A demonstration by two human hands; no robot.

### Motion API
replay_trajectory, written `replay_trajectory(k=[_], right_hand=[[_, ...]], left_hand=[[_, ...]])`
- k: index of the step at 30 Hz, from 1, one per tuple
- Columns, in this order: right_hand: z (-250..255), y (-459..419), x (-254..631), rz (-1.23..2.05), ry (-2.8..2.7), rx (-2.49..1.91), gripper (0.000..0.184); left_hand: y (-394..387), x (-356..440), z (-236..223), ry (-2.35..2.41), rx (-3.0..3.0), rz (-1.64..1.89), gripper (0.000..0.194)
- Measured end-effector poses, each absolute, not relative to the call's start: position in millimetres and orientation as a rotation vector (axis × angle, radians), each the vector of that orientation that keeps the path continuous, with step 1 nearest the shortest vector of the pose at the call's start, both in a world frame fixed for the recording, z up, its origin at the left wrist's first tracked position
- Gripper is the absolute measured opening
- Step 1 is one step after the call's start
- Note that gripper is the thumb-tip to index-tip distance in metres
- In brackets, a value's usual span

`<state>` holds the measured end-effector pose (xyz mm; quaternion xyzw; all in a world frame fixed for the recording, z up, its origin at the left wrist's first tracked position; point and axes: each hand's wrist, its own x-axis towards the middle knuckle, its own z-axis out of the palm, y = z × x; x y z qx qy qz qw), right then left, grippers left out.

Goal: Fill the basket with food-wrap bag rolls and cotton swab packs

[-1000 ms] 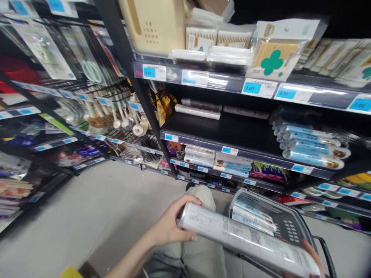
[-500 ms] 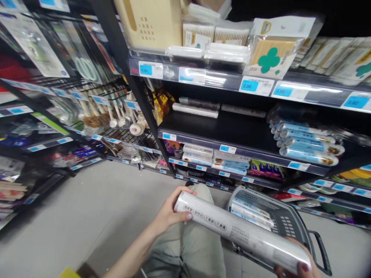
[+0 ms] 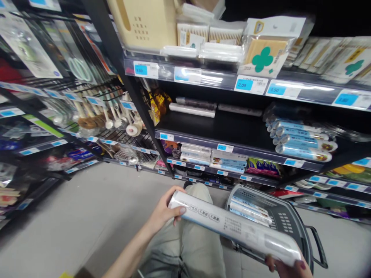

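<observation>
A long silvery-white roll of plastic bags (image 3: 232,226), wrapped in clear film with dark printing, is held slantwise over my knees. Its left, higher end lies in my left hand (image 3: 164,214), thumb on the printed side and fingers around the back. At the lower right end, my right hand (image 3: 290,266) grips from below, partly cut off by the frame edge. Just behind the roll stands a grey shopping basket (image 3: 301,216) on the floor. Several blue-and-white wrapped rolls (image 3: 251,211) lie inside it.
A black shelf (image 3: 226,129) ahead carries stacked blue-and-white rolls (image 3: 304,143) on the right and thin white rolls (image 3: 193,109) at the back left. Packs of toothpicks (image 3: 193,34) sit on the shelf above. Kitchen utensils (image 3: 110,116) hang at left over the grey floor (image 3: 95,200).
The roll has turned slightly about its length and shifted a little left with both hands still on it. The whole view has moved slightly.
</observation>
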<state>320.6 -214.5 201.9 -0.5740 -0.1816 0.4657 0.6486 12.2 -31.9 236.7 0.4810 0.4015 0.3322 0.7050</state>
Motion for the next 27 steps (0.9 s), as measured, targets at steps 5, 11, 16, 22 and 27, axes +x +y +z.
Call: replay_trajectory(k=[5, 11, 16, 22, 27], right_hand=[[197, -214, 319, 1.056, -0.532, -1.262, 0.057], [202, -212, 310, 1.052, -0.575, -1.221, 0.053], [210, -209, 303, 1.046, -0.550, -1.263, 0.065], [217, -209, 293, 0.979, -0.573, -1.395, 0.068], [207, -212, 300, 0.869, -0.557, -1.589, 0.059]], left_hand=[[-30, 6, 234, 0.914, 1.060, 0.745, 0.051], [-31, 2, 232, 0.959, 1.028, 0.744, 0.053], [-32, 0, 229, 1.005, 1.012, 0.746, 0.050], [-36, 1, 222, 1.075, 0.991, 0.721, 0.044], [-38, -5, 219, 0.836, 1.007, 0.732, 0.062]])
